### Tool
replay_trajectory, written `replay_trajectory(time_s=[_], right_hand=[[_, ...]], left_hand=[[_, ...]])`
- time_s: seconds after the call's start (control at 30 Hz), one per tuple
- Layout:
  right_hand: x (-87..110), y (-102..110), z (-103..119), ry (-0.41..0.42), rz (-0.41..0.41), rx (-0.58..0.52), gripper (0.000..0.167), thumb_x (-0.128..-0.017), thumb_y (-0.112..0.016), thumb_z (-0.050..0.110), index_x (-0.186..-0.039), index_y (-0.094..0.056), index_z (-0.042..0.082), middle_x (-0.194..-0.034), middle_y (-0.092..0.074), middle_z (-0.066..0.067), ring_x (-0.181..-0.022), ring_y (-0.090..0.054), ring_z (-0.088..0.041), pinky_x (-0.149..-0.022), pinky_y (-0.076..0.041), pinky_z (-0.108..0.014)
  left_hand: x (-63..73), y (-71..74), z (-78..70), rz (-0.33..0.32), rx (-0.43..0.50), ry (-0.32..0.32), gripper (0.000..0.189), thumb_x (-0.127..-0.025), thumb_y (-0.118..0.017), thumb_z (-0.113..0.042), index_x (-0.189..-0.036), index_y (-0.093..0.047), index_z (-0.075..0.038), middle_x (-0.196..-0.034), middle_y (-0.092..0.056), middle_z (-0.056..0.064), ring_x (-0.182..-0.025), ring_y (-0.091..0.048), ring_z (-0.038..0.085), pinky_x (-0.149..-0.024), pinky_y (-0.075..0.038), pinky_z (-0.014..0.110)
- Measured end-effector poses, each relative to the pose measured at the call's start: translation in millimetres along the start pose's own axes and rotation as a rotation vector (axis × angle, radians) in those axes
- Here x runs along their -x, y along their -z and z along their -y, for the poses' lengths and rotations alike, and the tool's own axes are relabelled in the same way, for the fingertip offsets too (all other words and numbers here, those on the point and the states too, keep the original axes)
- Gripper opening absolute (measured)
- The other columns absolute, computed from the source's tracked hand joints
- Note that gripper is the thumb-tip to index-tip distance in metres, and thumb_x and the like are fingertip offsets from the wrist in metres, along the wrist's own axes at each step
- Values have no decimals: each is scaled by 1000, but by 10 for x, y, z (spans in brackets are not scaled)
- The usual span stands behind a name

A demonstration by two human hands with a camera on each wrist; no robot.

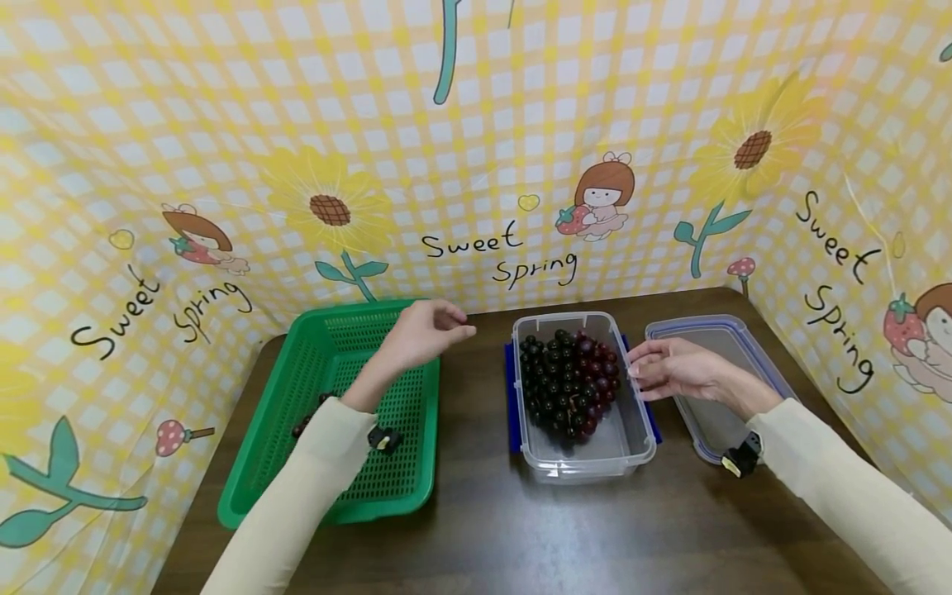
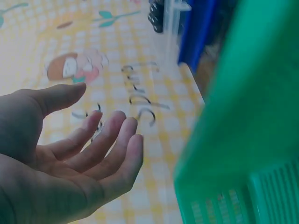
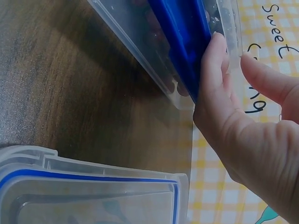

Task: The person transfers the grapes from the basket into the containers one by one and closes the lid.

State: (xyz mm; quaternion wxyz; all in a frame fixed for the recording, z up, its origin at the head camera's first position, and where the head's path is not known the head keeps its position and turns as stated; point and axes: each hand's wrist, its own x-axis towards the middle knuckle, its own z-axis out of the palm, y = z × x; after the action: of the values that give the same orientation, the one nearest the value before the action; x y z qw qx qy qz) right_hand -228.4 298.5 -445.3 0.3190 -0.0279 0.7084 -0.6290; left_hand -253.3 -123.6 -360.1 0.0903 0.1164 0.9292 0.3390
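My left hand [image 1: 426, 332] hovers at the far right corner of the green basket [image 1: 427, 487], its fingers loosely bent and nothing in them. A few dark red grapes [image 1: 300, 427] lie in that basket, partly hidden by my left sleeve. Further right, a clear plastic container [image 1: 587, 469] holds a bunch of black and red grapes [image 1: 568, 384]. The fingers of my right hand [image 1: 680, 369] touch the container's right side, by the rim and a hanging blue clip [image 3: 184, 42]. In the right wrist view the thumb stands apart from the fingers.
A clear lid with a blue seal [image 1: 725, 364] lies on the brown table [image 1: 476, 512], right of the container. Another blue clip [image 1: 514, 405] hangs on the container's left side. A yellow checked cloth [image 1: 476, 165] with printed flowers encloses the back and sides.
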Motion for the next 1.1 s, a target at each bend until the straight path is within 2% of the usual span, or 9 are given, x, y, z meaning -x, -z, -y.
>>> replay_trajectory(time_s=[0.17, 0.37, 0.5, 0.6, 0.73, 0.93, 1.1], right_hand=[[-18, 3, -15, 2, 5, -4, 40, -104, -64, 7, -136, -45, -6, -101, -66, 0, -92, -70, -12, -92, -64, -39], [-8, 6, -6, -1, -3, -22, 36, -103, -64, 5, -133, -47, -5, -99, -66, 1, -91, -69, -11, -92, -64, -38], [-5, 6, 6, -3, 0, -22, 34, -104, -63, 5, -133, -48, -4, -99, -67, 2, -91, -70, -11, -92, -64, -38], [-4, 7, 11, -7, 3, -18, 34, -104, -63, 5, -133, -47, -4, -99, -67, 2, -91, -69, -11, -93, -63, -39], [-1, 4, 7, -7, 2, -19, 36, -104, -64, 6, -133, -47, -4, -99, -66, 1, -92, -69, -12, -93, -63, -39], [-1, -7, -8, -13, 7, -26, 36, -103, -65, 5, -133, -47, -4, -98, -67, 2, -92, -69, -12, -93, -63, -40], [-4, 3, -7, -5, 0, -35, 33, -103, -64, 4, -131, -48, -3, -98, -68, 1, -92, -69, -12, -92, -64, -39]], left_hand=[[156, 229, 302, 51, 1, 42, 45, -102, -68, -46, -135, -67, -15, -128, -72, 11, -118, -68, 30, -95, -57, 48], [359, 472, 616, 117, 93, 112, 55, -103, -66, -47, -145, -59, -13, -138, -67, 16, -117, -69, 30, -97, -59, 44], [498, 564, 788, 145, 107, 162, 58, -104, -64, -46, -148, -56, -10, -142, -64, 19, -117, -69, 28, -99, -60, 42], [590, 590, 897, 157, 91, 181, 58, -104, -64, -45, -147, -56, -7, -139, -65, 21, -111, -70, 25, -94, -61, 39], [720, 593, 1055, 156, 48, 183, 58, -105, -65, -43, -146, -56, -3, -132, -67, 22, -105, -70, 25, -89, -61, 41], [950, 621, 1296, 124, -131, 175, 61, -104, -66, -42, -143, -56, 3, -120, -71, 22, -100, -71, 28, -81, -60, 45], [1064, 674, 1394, 103, -195, 213, 63, -104, -66, -41, -142, -54, 8, -123, -69, 28, -101, -70, 34, -78, -60, 47]])
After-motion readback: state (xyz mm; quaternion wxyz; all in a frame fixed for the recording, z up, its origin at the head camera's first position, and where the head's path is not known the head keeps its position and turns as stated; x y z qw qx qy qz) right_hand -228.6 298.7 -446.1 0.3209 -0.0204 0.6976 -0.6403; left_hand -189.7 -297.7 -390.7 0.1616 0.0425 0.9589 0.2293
